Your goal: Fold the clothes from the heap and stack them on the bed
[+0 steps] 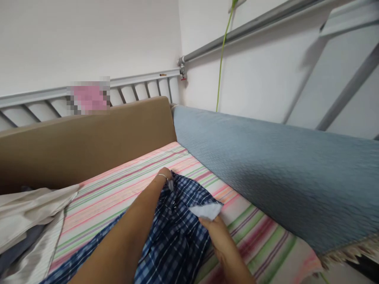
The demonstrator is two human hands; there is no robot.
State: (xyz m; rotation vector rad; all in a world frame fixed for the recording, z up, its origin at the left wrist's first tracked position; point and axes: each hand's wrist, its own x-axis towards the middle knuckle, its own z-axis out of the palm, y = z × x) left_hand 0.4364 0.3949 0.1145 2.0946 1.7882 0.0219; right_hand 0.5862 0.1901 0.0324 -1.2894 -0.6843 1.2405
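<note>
My right hand (213,228), just below and right of the middle of the frame, pinches a white flap (205,211) of the blue plaid garment (180,232), the thumb lying over the cloth. My left hand (166,173), a thin bracelet (162,175) at its wrist, touches the garment's top edge near the centre; its fingers are mostly hidden, so I cannot tell whether they are closed on the fabric. The garment spreads rumpled from the centre to the bottom edge, part of it running under my left forearm towards the lower left, all on a striped cover (260,240). Pale cloth (32,209) lies heaped at lower left. A brown backrest (118,136) crosses the left half and meets a blue backrest (266,165) on the right, beneath a green cord (221,67).
</note>
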